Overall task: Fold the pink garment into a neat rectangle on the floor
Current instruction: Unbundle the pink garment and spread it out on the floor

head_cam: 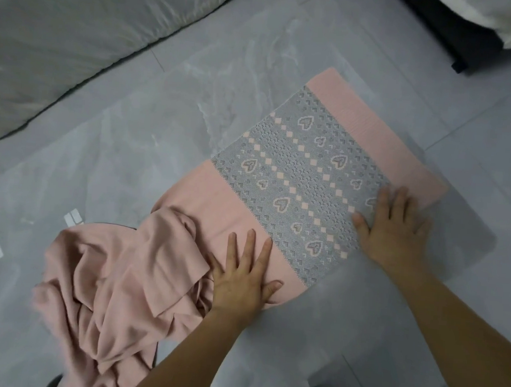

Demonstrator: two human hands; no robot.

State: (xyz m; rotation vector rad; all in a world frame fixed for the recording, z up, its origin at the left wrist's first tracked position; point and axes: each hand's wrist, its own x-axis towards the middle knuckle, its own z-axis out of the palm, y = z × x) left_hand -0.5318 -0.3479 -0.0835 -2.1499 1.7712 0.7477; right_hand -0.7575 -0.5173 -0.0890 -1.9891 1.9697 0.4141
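The floor is glossy grey tile with pale marble-like veining and thin grout lines. Bright rectangular reflections show on it at the left. A large grey cushion lies along the far left edge of the floor. In the far right corner stands a piece of dark furniture with something white on top.

The pink garment lies on the floor near the middle, stretching diagonally from the near left towards the far right. Its far part is spread flat, with straight edges. Across that part runs a wide grey knitted band patterned with hearts, small squares and tiny triangles, and a plain pink strip lies beyond it. The near left part of the garment is still bunched in loose folds and creases.

Both hands rest flat on the cloth and grip nothing. The left hand presses palm down, fingers spread and straight, on the plain pink part just beside the bunched folds. The right hand lies with straight, spread fingers on the grey band, its heel at the garment's near right edge.
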